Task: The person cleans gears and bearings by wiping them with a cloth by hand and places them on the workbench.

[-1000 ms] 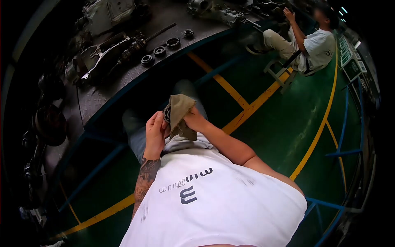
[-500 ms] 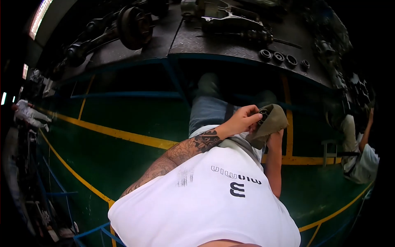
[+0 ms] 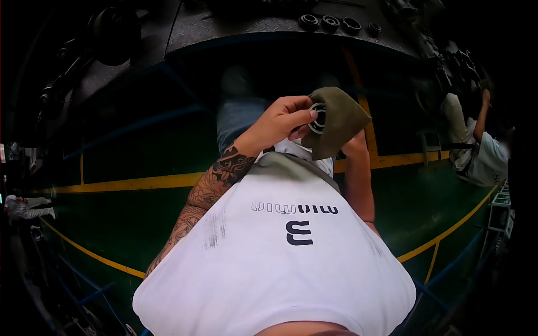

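Note:
My left hand [image 3: 288,116], at the end of a tattooed forearm, pinches a ring-shaped ball bearing [image 3: 318,119] by its near edge, thumb across its face. Against the bearing's far side lies a folded olive-brown cloth [image 3: 341,120], which covers part of the ring. Behind that cloth is my right hand [image 3: 354,147], closed on it; most of its fingers are hidden. Both hands are held together in front of my waist, above my lap.
Several metal rings [image 3: 330,23] stand in a row along the edge of a dark tread-plate bench [image 3: 224,25]. At the right, another person [image 3: 486,154] sits near machine parts. A second person [image 3: 25,207] is far left. Yellow lines [image 3: 140,183] mark the green floor.
My view has tilted down, so the bench sits higher in the picture. The hands with bearing and cloth appear higher and further left, and more of the bearing's face shows.

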`<move>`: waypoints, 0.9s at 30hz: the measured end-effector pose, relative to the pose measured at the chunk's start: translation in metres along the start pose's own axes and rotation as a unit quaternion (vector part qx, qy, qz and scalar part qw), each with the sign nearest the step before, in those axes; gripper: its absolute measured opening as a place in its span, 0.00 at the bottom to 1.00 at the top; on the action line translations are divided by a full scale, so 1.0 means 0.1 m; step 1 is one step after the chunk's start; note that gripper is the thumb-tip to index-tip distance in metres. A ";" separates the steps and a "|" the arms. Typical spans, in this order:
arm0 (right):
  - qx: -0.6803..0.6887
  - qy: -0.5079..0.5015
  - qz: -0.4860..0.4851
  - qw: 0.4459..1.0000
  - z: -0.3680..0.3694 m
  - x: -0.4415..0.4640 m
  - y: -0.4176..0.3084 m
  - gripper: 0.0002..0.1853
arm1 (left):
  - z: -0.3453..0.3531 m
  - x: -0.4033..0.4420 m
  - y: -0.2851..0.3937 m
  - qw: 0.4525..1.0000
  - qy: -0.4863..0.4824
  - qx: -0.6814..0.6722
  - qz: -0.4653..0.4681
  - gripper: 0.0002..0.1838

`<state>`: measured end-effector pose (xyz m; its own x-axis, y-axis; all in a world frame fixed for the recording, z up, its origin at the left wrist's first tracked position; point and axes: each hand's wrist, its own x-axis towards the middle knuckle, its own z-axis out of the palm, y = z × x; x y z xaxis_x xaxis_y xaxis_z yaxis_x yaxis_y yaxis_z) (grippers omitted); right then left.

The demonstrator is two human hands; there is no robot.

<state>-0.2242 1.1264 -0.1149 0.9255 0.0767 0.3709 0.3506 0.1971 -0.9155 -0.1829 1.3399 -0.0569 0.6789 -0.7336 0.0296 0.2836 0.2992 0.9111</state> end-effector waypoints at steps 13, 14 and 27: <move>0.200 0.070 -0.027 0.977 0.05 0.00 0.11 0.27 | 0.02 0.02 -0.17 0.997 -0.018 -0.064 0.028 0.14; 0.191 0.075 -0.030 0.978 0.05 0.01 0.11 0.27 | 0.03 0.03 -0.18 0.997 -0.010 -0.062 0.035 0.14; 0.127 0.075 -0.047 0.988 0.10 -0.06 0.18 0.29 | 0.05 0.00 -0.24 0.990 -0.002 0.031 0.138 0.17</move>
<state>-0.2250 1.1389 -0.1318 0.9080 -0.0956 0.4078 0.4063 0.4373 -0.8023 -0.1927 1.3295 -0.0769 0.7219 -0.6320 0.2820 0.0466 0.4509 0.8914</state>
